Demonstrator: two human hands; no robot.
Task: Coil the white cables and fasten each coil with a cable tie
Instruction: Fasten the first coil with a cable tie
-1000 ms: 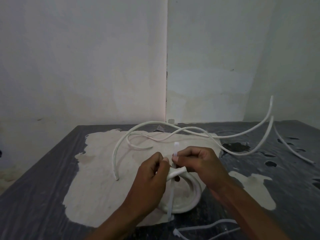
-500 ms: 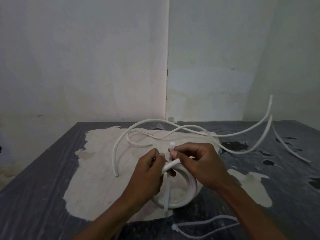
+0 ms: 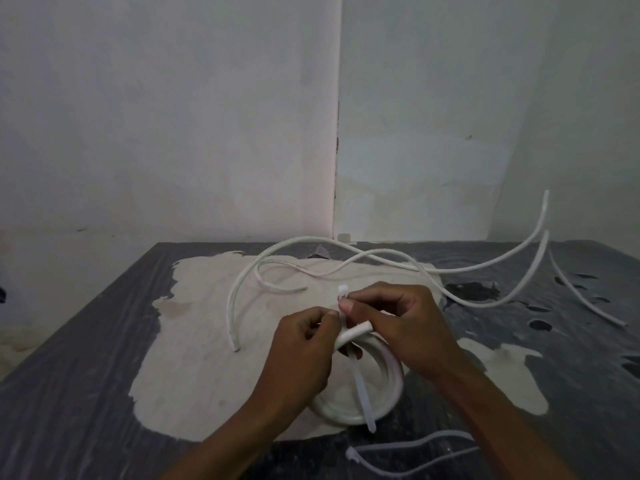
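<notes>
A white cable coil point(image 3: 377, 403) hangs between my hands above the table, its cut end point(image 3: 356, 332) sticking out to the right. My left hand point(image 3: 301, 351) grips the top of the coil and pinches the cable tie point(image 3: 363, 393), whose long tail hangs down across the coil. My right hand point(image 3: 405, 327) pinches the tie just below its head point(image 3: 343, 291), which points upward. Loose white cables point(image 3: 277, 268) lie in arcs behind my hands.
The table point(image 3: 86, 393) is dark with a large worn pale patch. More loose cables point(image 3: 512, 296) curve up at the right. Spare cable ties point(image 3: 408, 455) lie near the front edge. White walls meet in a corner behind the table.
The tie's tail has swung a little to the right across the coil. My hands keep the same hold and stay in about the same place.
</notes>
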